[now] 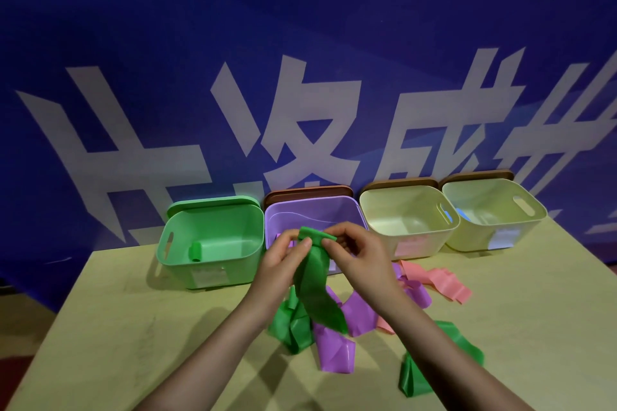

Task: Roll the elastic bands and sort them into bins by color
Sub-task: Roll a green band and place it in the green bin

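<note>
Left hand (287,255) and right hand (350,252) both pinch the top end of a green band (315,290), raised in front of the purple bin (314,210); its tail hangs toward loose bands on the table (133,310). Green bin (213,237) stands left of the purple bin.

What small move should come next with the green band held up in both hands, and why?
Probably keep rolling: both hands, left and right, pinch the green band's top end, barely rolled, while its length hangs loose; the green bin comes afterwards.
</note>
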`<action>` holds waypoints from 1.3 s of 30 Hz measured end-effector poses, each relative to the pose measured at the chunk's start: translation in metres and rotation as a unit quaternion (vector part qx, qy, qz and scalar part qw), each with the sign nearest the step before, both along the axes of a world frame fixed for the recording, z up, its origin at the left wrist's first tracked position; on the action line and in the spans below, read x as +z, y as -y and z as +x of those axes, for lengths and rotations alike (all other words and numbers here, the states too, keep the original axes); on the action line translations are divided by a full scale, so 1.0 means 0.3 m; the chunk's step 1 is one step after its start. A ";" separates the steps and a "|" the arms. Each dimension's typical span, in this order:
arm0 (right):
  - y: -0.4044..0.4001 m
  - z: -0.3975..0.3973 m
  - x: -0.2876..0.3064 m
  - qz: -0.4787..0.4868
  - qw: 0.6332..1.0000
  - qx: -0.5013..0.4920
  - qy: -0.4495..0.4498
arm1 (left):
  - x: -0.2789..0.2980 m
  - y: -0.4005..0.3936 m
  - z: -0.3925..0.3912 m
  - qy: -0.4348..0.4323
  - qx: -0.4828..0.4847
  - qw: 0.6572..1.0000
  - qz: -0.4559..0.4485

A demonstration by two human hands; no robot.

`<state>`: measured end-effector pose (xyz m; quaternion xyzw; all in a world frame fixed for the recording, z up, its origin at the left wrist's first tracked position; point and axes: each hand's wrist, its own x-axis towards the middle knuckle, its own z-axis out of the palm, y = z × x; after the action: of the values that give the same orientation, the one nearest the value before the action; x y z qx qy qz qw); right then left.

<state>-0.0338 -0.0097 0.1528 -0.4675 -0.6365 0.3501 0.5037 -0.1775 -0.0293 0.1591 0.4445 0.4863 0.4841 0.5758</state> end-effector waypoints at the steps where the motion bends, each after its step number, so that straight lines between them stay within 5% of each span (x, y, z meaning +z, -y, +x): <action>1: -0.003 0.004 0.002 -0.006 1.000 -0.001 -0.014 | -0.002 0.003 -0.005 0.029 -0.016 0.999 -0.031; 7: -0.007 0.020 0.026 0.007 1.000 -0.007 -0.020 | -0.001 0.016 -0.014 0.015 -0.050 0.997 -0.064; 13: 0.003 0.038 0.015 0.171 0.973 -0.015 0.153 | 0.008 0.017 -0.002 0.005 -0.006 1.000 -0.026; 21: -0.008 0.051 0.011 0.293 0.919 0.020 0.262 | 0.014 0.019 -0.001 0.037 0.056 0.998 -0.018; 26: -0.004 0.070 0.021 0.229 0.932 0.089 0.266 | 0.006 0.018 -0.011 0.015 0.065 0.998 0.001; 31: 0.010 0.036 0.026 0.047 0.988 0.064 0.136 | 0.012 0.009 -0.021 -0.060 0.046 0.994 0.082; 39: 0.000 0.028 0.048 -0.026 0.995 0.085 0.044 | 0.012 0.003 -0.032 -0.094 0.001 0.989 0.118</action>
<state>-0.0254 -0.0097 0.1673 -0.4396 -0.6864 0.3866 0.4313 -0.1871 -0.0302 0.1628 0.5523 0.4782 0.4948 0.4706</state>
